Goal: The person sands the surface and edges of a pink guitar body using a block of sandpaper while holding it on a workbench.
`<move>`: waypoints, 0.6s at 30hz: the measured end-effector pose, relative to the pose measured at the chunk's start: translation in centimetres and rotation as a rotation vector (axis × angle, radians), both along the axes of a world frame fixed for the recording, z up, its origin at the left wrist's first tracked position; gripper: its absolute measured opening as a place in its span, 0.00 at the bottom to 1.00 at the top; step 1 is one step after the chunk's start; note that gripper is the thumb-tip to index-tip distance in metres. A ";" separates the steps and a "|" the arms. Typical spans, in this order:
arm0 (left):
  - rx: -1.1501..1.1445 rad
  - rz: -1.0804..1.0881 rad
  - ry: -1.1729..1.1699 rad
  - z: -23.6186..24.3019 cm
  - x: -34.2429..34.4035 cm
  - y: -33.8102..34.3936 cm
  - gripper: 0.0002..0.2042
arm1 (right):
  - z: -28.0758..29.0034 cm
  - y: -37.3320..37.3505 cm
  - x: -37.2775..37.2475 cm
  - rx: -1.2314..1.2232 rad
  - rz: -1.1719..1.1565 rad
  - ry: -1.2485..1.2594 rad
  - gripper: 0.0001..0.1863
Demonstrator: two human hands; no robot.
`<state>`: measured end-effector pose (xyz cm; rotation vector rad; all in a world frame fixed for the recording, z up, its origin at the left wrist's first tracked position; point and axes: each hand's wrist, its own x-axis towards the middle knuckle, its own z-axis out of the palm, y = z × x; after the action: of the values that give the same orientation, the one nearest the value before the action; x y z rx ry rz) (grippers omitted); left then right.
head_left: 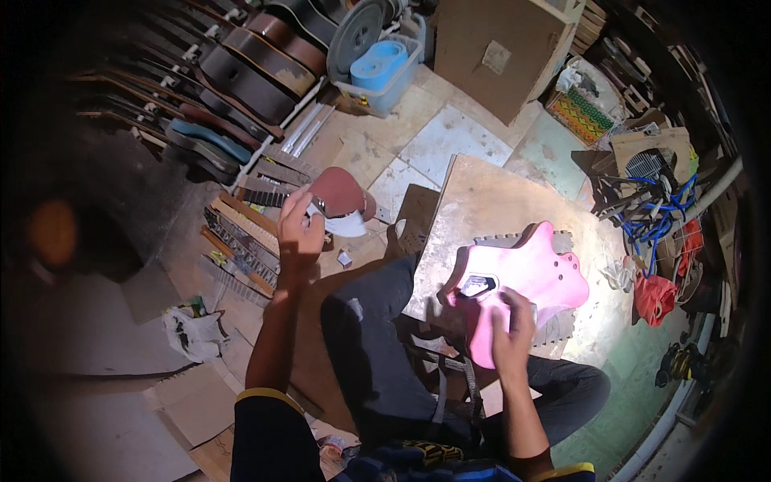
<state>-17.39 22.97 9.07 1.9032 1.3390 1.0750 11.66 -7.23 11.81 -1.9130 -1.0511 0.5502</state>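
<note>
Two bare hands here, doing pretty different things. The right hand (pixel 512 341) is down on the near side of a pink guitar body (pixel 534 277), which lies flat on a board (pixel 467 189) just in front of the person's dark trousers (pixel 369 337). Its fingers are bent, not spread wide, with the thumb along the near part; my guess is it's steadying the body, but I can't tell if there's something small tucked under the palm.

A dark mat with toothed edges (pixel 554 331) sticks out from under the body on the far and near sides, probably so the finish doesn't rub on the board or slide around.

The left hand (pixel 299 237) is well off to the left, raised, fingers loosely curled with a gap to the thumb. A white sheet (pixel 347 225) hangs right by that thumb, and a rounded reddish-brown piece (pixel 336 189) shows just beyond. Can't tell whether either is actually pinched.

Far left, guitars (pixel 249 80) sit in a row on a rack, likely to save floor space.
</note>
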 end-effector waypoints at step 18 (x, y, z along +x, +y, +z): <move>-0.140 -0.618 0.206 12.2 5.6 -8.4 0.17 | 9.2 5.4 -0.5 0.202 0.494 0.244 0.09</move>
<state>-11.79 14.57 21.24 2.1496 0.7979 0.4753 11.16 -1.79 21.05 -1.3679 -1.3635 0.8919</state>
